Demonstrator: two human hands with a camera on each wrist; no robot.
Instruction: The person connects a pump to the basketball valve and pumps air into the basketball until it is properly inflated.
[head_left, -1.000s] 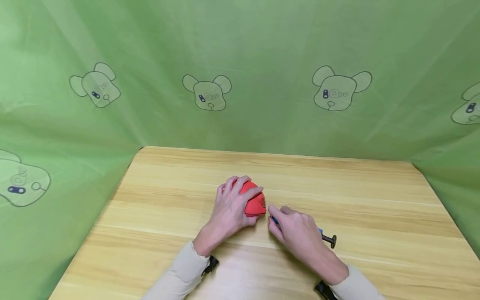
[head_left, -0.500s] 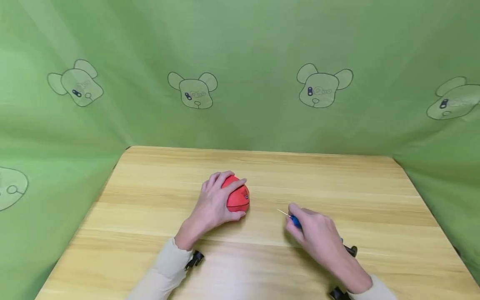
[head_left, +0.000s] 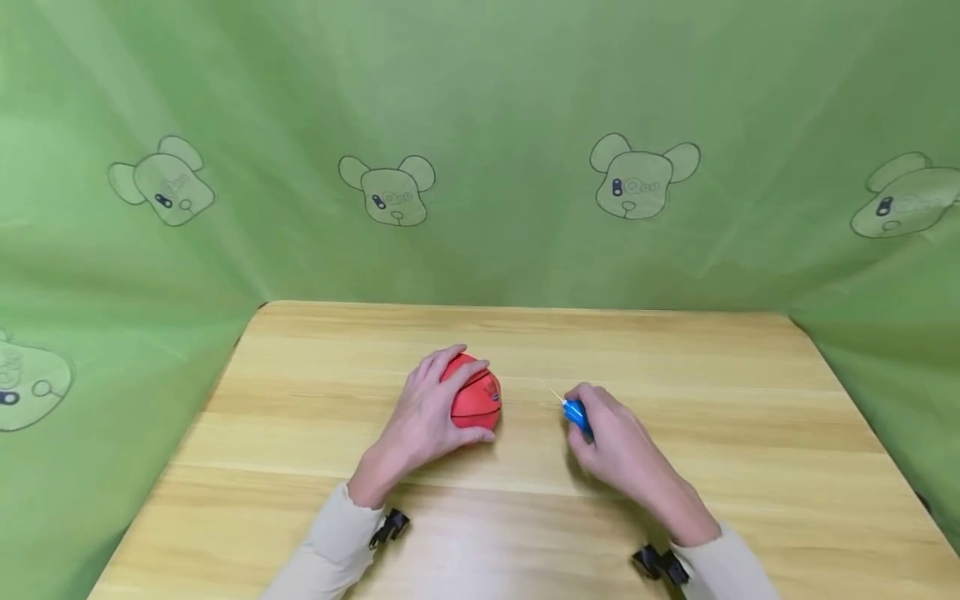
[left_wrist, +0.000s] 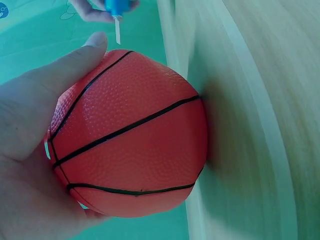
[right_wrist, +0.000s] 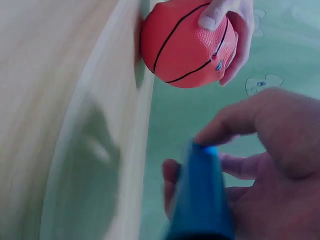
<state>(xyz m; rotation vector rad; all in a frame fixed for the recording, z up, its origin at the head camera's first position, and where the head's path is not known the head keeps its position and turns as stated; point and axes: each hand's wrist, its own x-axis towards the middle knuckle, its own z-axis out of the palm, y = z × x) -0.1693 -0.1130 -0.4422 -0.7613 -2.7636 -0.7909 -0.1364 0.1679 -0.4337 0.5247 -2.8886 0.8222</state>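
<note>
In the head view my left hand (head_left: 423,417) grips a small red basketball (head_left: 477,403) on the table, fingers over its top and thumb along its near side. The ball's black seams show in the left wrist view, where the ball (left_wrist: 132,140) looks slightly out of round. To the right, my right hand (head_left: 618,437) holds a blue ball pump (head_left: 576,414) between thumb and fingers. A thin needle (head_left: 556,396) sticks out of its front and points toward the ball, a gap apart from it. The pump's rear is hidden by the hand in the head view.
Both hands work over a light wood-grain table (head_left: 337,350). Green cloth (head_left: 510,250) printed with bear heads hangs behind it and along both sides. Black wrist mounts (head_left: 390,528) sit at the cuffs of the pale sleeves.
My right hand has drawn the pump back to the right, away from the ball, baring the needle. It then turned and rose slightly, hiding the black handle. The left hand keeps its grip.
</note>
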